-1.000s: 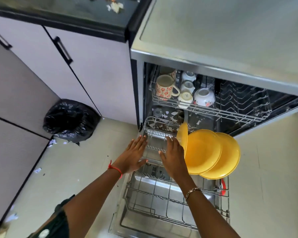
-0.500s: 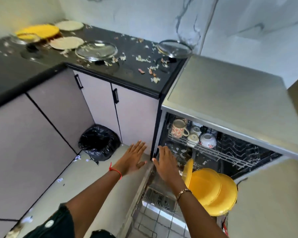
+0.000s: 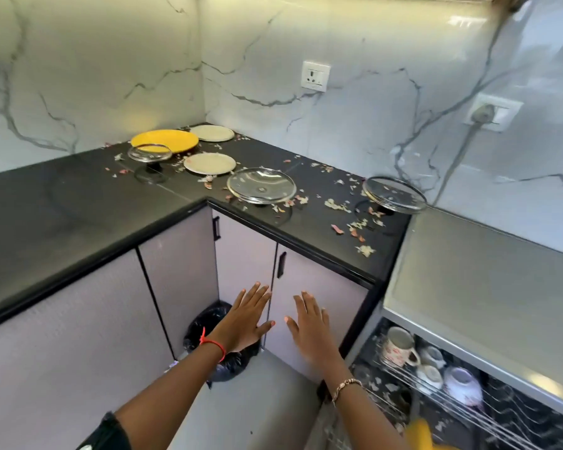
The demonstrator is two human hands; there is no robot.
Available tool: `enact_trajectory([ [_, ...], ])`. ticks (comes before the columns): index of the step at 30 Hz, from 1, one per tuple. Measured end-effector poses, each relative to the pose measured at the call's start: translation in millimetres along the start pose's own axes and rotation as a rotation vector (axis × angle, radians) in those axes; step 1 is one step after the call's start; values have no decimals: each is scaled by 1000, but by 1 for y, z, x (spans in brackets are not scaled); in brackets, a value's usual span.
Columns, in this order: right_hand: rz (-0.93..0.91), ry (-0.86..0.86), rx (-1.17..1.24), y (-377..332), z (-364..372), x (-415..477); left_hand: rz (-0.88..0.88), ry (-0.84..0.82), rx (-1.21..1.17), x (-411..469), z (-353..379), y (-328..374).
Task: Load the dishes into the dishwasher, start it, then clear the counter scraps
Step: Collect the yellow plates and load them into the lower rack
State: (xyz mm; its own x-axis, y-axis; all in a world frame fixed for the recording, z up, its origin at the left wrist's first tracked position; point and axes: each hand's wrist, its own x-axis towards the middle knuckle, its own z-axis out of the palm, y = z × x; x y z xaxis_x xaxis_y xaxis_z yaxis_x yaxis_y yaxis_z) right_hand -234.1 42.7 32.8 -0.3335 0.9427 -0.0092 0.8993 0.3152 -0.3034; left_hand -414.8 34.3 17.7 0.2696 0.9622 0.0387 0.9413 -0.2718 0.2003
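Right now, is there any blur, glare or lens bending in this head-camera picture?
Head view: motion blur smears the yellow plates and the cups in the dishwasher at lower right. Head view: the left hand and right hand look fairly sharp. Head view: light glares off the wall tile at upper right, and the wide lens bows the black counter.

Left hand (image 3: pixel 245 321), right hand (image 3: pixel 311 326) outstretched side by side, fingers straight, apparently holding nothing.

Kitchen, likely a home — black counter (image 3: pixel 62 206), cabinets (image 3: pixel 241 254), open dishwasher (image 3: pixel 485 287) holding a mug (image 3: pixel 398 349)
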Motion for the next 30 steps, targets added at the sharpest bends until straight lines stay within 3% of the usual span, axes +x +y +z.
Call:
enact_trajectory([
  [13,-150,80,20,-157,-12,196,-151,93,44,59,-108,-233],
  [19,-275,113,6,-197,-24,265,-203,199,-10,84,-121,-299],
  [25,-331,134,89,-218,-26,338,-229,196,-61,120,-122,-349],
  [30,-323,54,181,-229,-37,400,-323,163,-130,150,-128,-381],
])
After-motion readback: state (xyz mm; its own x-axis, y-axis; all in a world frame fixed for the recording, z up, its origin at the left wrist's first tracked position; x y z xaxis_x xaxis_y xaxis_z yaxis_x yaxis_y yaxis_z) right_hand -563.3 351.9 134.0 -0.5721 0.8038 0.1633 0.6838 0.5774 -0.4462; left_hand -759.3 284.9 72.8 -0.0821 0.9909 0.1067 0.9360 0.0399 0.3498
